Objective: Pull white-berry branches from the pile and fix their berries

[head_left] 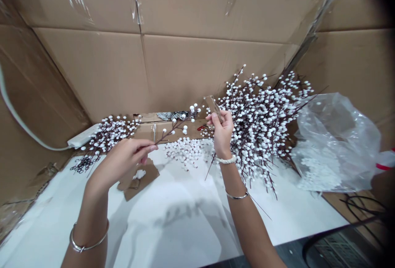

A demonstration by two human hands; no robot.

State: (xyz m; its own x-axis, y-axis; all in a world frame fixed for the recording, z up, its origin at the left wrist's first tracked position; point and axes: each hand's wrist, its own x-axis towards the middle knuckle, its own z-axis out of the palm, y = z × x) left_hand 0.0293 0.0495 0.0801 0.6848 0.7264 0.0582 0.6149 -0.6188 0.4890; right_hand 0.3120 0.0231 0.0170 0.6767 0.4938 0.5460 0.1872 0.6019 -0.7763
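Note:
My left hand point(125, 157) pinches the lower stem of a branch with white berries point(177, 128). The branch points up and to the right, its berried tip near my right hand. My right hand point(222, 134) is closed on a thin, flat brown strip point(213, 105), whose exact kind I cannot make out. Below and between the hands lies a pile of loose white berries point(187, 150) on the white tabletop point(173, 218). Under my left hand a piece of cardboard point(138, 185) bears a small white blob. A red-handled item point(202, 127) shows beside my right hand.
A big heap of white-berried branches point(262, 115) stands right of my right hand. A smaller bunch point(112, 132) lies at the left, by a white power strip point(83, 135). A clear plastic bag point(336, 144) of white pieces sits far right. Cardboard walls point(197, 66) enclose the table.

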